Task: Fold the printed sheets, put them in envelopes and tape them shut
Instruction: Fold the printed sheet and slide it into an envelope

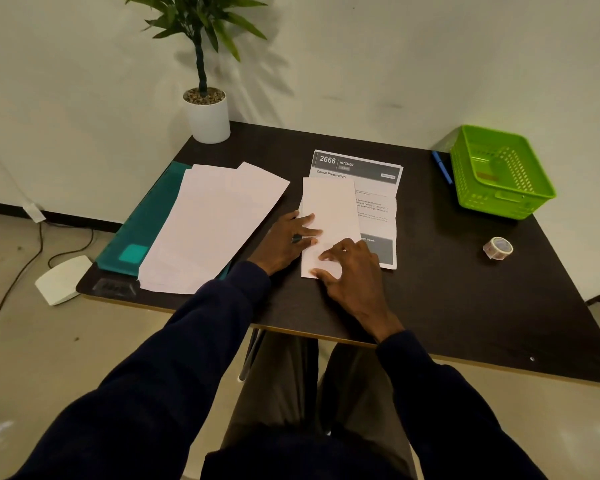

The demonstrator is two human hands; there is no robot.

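**Folded sheet under both hands, centre of worktop**

Item: one folded sheet, blank white side up, narrow and tall, edges straight. It lies on top of the left part of the stack of printed sheets, covering that side and leaving the right part and the header showing. The header is a dark band reading "2666 KITCHEN", with "Cereal Preparation" beneath; lower lines of print are too small to read. A second dark band crosses the bottom of the top printed sheet.

My left hand lies flat, fingers spread, tips resting on the folded sheet's left edge. My right hand presses down on its lower end, fingers spread, thumb at the bottom corner. Neither hand pinches anything.

Also on the dark worktop:
- Long white envelopes, fanned, to the left, partly on a teal folder.
- Roll of tape, on its own at the right, well apart from the sheets.
- Green basket at the far right corner, a blue pen just beside it.
- Potted plant at the far left corner.
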